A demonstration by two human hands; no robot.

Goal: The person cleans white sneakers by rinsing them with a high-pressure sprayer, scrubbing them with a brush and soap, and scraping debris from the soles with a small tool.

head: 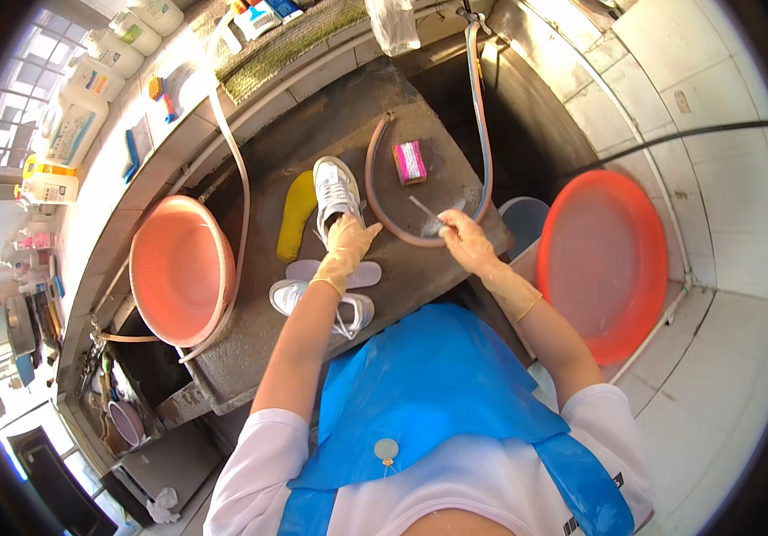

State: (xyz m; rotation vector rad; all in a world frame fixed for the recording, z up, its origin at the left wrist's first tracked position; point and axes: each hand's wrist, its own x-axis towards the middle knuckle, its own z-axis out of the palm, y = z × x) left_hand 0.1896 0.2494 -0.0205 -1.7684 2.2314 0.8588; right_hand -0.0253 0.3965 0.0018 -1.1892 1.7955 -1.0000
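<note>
My left hand (350, 242), in a tan rubber glove, holds a white lace-up sneaker (336, 187) at its heel opening. Some of its fingers are hidden inside the shoe. In my gloved right hand (468, 241) is a thin, light-coloured tool (425, 209), its far end pointing up and left. Whitish suds (436, 226) lie beneath it on the dark stone slab (411, 268). A yellow insole (297, 214) rests left of the sneaker. Nearer me lie a pale lilac insole (365, 275) and another white sneaker (356, 315), both partly covered by my left forearm.
A pink-and-white scrubbing sponge (411, 163) sits inside the curve of a hose (372, 157). An orange basin (183, 268) stands left; a red basin (604, 268) with cloudy liquid stands right. Several bottles (89, 80) line the tiled ledge. Behind the slab opens a dark trough (518, 114).
</note>
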